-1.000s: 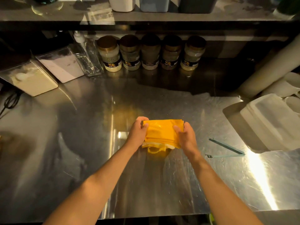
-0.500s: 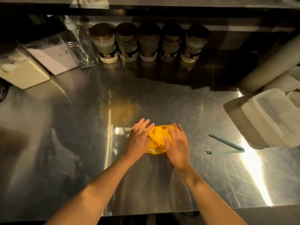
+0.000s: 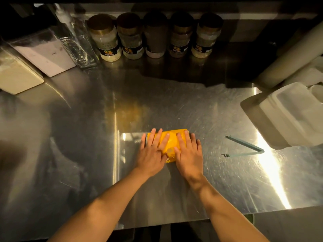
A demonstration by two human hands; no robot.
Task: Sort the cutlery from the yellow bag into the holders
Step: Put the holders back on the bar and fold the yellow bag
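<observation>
A folded yellow bag (image 3: 172, 139) lies flat on the steel counter (image 3: 192, 110), near its middle. My left hand (image 3: 152, 152) rests palm down on the bag's left half, fingers spread. My right hand (image 3: 189, 154) lies palm down on the right half, fingers straight. Both hands press on the bag without gripping it. No cutlery and no holders show in this view.
A teal bag clip (image 3: 244, 147) lies open to the right of my hands. White foam boxes (image 3: 290, 116) sit at the right edge. Several spice jars (image 3: 155, 35) line the back. Clear tubs (image 3: 43, 53) stand at the back left.
One second ago both hands held the folded bag up by its sides. They laid it on the counter and now lie flat on top of it.
</observation>
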